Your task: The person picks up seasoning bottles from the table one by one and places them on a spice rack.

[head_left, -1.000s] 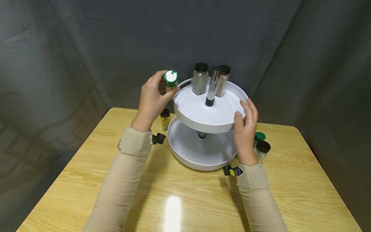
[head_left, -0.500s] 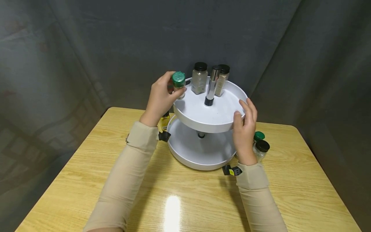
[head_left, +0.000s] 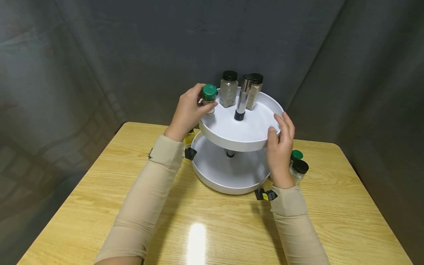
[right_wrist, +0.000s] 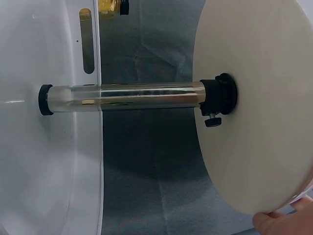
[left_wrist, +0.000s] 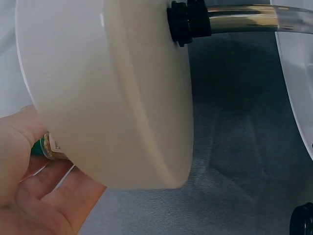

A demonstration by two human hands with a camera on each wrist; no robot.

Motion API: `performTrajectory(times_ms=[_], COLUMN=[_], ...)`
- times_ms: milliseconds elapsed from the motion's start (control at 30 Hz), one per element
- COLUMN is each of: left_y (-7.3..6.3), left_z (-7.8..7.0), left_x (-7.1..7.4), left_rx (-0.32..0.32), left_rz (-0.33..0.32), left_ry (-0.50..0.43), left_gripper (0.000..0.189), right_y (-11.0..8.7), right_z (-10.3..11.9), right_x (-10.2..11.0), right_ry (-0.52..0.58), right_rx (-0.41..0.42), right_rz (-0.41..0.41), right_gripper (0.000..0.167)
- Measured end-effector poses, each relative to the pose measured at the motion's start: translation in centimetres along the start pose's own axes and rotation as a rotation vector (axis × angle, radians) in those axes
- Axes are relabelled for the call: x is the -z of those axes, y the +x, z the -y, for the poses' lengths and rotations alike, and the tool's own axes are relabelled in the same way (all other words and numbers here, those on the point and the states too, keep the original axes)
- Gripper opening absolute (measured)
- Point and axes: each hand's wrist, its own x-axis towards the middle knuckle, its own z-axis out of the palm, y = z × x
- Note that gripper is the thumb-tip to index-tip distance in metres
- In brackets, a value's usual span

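My left hand (head_left: 186, 112) holds a small glass spice jar (head_left: 209, 92) with a green lid, thumb and fingers on its sides. The jar stands upright over the left side of a white two-tier turntable's upper tray (head_left: 232, 129). In the left wrist view the jar (left_wrist: 53, 147) shows behind the tray's edge, mostly hidden by tray and hand. My right hand (head_left: 281, 149) grips the upper tray's right rim, thumb and fingers around it. Two black-lidded spice jars, one (head_left: 228, 90) left of the chrome post (head_left: 243, 94) and one (head_left: 255, 92) behind it, stand on this tray.
Below is the turntable's lower tray (head_left: 228, 175), on a wooden table (head_left: 212, 228). A jar of yellow spice (head_left: 189, 140) stands left of it, partly hidden. Right of my right hand are a green-lidded jar (head_left: 296, 154) and a black-lidded jar (head_left: 300, 168). Grey cloth (head_left: 149, 44) hangs behind.
My left hand has moved right and slightly down with the green-lidded jar, bringing it from outside the tray's left rim to over the tray. The right hand stays on the rim.
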Motion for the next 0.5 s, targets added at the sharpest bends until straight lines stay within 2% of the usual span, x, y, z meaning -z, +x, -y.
performTrajectory(times_ms=[167,500], left_y=[0.06,0.16], left_z=[0.09,0.07], left_x=[-0.07,-0.12], left_rx=[-0.017,0.017], left_rz=[0.011,0.058], left_ry=[0.034,0.063], left_gripper=[0.043,0.046], right_y=[0.11,0.03], right_z=[0.02,0.05], right_x=[-0.11,-0.23], right_ry=[0.008,0.004], right_rx=[0.001,0.002], right_rz=[0.005,-0.005], right_gripper=[0.047,0.047])
